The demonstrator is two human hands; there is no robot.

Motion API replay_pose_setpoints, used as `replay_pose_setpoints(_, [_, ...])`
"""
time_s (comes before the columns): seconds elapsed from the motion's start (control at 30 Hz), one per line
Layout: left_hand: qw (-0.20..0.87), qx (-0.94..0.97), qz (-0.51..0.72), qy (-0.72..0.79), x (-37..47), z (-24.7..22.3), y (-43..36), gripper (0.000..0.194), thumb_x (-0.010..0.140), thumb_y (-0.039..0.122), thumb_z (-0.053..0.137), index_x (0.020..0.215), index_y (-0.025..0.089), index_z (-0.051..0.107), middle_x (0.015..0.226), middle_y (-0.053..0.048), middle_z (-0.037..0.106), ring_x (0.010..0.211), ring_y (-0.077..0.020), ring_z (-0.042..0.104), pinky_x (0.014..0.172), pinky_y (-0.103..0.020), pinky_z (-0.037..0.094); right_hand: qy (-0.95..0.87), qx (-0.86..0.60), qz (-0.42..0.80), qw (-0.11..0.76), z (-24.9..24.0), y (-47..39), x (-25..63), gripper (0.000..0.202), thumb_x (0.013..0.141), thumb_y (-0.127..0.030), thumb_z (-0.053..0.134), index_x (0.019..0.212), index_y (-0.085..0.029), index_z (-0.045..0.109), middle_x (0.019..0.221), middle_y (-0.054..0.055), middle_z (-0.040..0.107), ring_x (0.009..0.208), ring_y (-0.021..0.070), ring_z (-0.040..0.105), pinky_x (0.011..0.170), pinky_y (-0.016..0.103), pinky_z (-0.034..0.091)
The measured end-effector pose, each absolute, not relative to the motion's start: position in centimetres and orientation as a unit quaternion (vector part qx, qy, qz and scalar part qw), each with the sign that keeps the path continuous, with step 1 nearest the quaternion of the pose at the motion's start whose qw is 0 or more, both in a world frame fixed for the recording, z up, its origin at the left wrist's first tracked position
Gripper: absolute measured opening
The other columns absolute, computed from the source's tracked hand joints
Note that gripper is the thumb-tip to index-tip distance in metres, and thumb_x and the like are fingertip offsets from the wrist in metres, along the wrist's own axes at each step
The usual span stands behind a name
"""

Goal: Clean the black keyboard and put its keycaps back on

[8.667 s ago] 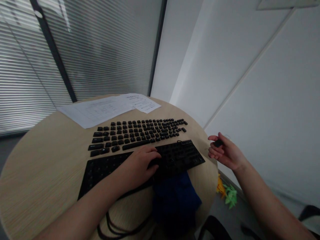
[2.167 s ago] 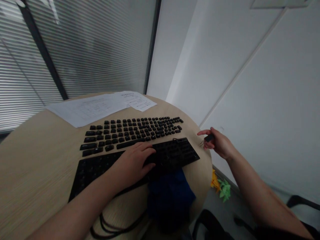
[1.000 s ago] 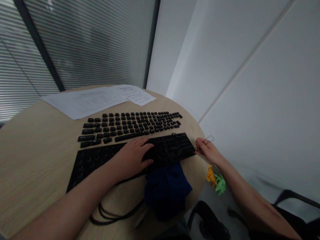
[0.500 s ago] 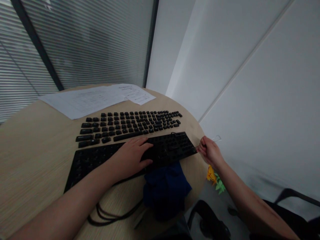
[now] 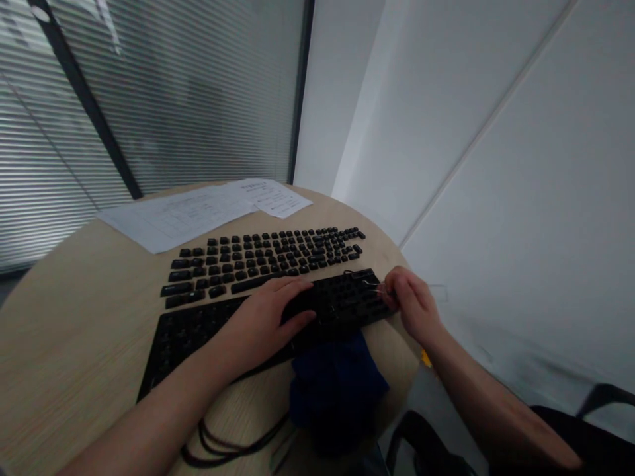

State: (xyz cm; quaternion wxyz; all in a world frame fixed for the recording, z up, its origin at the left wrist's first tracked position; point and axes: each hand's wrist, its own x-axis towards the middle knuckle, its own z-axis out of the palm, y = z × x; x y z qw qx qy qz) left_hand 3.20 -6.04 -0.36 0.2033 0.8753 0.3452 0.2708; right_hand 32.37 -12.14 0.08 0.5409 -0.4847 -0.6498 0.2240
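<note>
Tabletop (image 5: 74, 324): kbd (image 5: 342, 301) partly behind hands (image 5: 272, 314)

I had the left hand (image 5: 272, 314) palm down over the middle of the keyboard (image 5: 344, 301), fingers together and lightly bent, thumb (image 5: 300, 320) spread away from them. The left forearm (image 5: 171, 390) slanted across the keyboard's near edge. I held the right hand (image 5: 411, 299) at the keyboard's right end, fingers curled in, the right forearm (image 5: 476, 390) reaching in from its near right.

slatted blinds (image 5: 213, 112) | white wall (image 5: 506, 192), right | round wood-grain table (image 5: 94, 317) | black chair (image 5: 421, 439) | grey floor (image 5: 439, 404) | dim light
</note>
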Motion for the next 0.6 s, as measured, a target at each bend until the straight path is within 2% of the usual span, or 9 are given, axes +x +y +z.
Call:
replay_pose_setpoints(0.1, [0.285, 0.839, 0.313, 0.340, 3.3, 0.6, -6.6, 0.046, 0.094, 0.043, 0.059, 0.135, 0.024, 0.062, 0.113, -0.007, 0.073, 0.098, -0.0235, 0.069, 0.088, -0.038, 0.057, -0.784, -0.393, 0.138, 0.461, 0.9, -12.6, 28.0, 0.038, 0.107, -0.045, 0.038, 0.083, -0.022, 0.057, 0.067, -0.001, 0.053, 0.059, 0.0149, 0.050, 0.057, 0.029, 0.037])
replay_pose_setpoints(0.17, [0.321, 0.825, 0.320, 0.336, 3.3, 0.7, -6.7, 0.040, 0.093, 0.039, 0.058, 0.130, 0.024, 0.065, 0.103, -0.004, 0.074, 0.087, -0.0210, 0.069, 0.077, -0.034, 0.057, -0.827, -0.329, 0.100, 0.444, 1.2, -12.6, 25.6, 0.036, 0.107, -0.040, 0.034, 0.083, -0.023, 0.054, 0.069, 0.001, 0.054, 0.064, 0.0168, 0.052, 0.062, 0.032, 0.041])
replay_pose_setpoints(0.3, [0.337, 0.813, 0.327, 0.345, 3.2, 0.6, -6.1, 0.028, 0.091, 0.036, 0.056, 0.109, 0.023, 0.073, 0.095, -0.003, 0.076, 0.085, -0.0212, 0.069, 0.079, -0.033, 0.055, -0.852, -0.298, 0.038, 0.429, 0.8, -11.7, 23.3, 0.029, 0.105, -0.032, 0.034, 0.086, -0.023, 0.053, 0.067, 0.001, 0.056, 0.061, 0.0175, 0.051, 0.063, 0.034, 0.042])
replay_pose_setpoints(0.47, [0.336, 0.789, 0.328, 0.397, 2.8, 0.6, -5.4, 0.029, 0.088, 0.036, 0.058, 0.107, 0.020, 0.074, 0.080, -0.002, 0.073, 0.075, -0.0209, 0.067, 0.073, -0.033, 0.054, -0.838, -0.345, -0.030, 0.421, 0.0, -11.3, 24.1, 0.024, 0.103, -0.028, 0.038, 0.088, -0.023, 0.056, 0.069, 0.001, 0.057, 0.064, 0.0186, 0.051, 0.067, 0.037, 0.040])
replay_pose_setpoints(0.53, [0.345, 0.780, 0.328, 0.406, 2.7, 0.6, -5.3, 0.030, 0.087, 0.036, 0.058, 0.106, 0.020, 0.074, 0.079, -0.002, 0.072, 0.073, -0.0208, 0.066, 0.073, -0.034, 0.054, -0.811, -0.397, -0.071, 0.424, 0.1, -11.4, 24.6, 0.025, 0.103, -0.029, 0.038, 0.094, -0.022, 0.061, 0.079, 0.005, 0.061, 0.074, 0.0219, 0.055, 0.074, 0.040, 0.042])
replay_pose_setpoints(0.6, [0.369, 0.774, 0.323, 0.401, 2.7, 0.6, -5.3, 0.032, 0.088, 0.039, 0.058, 0.107, 0.020, 0.074, 0.083, -0.003, 0.073, 0.074, -0.0209, 0.066, 0.071, -0.033, 0.054, -0.789, -0.439, -0.105, 0.417, 0.4, -11.5, 24.9, 0.026, 0.103, -0.029, 0.040, 0.109, -0.022, 0.065, 0.103, 0.011, 0.065, 0.096, 0.0274, 0.059, 0.086, 0.047, 0.044])
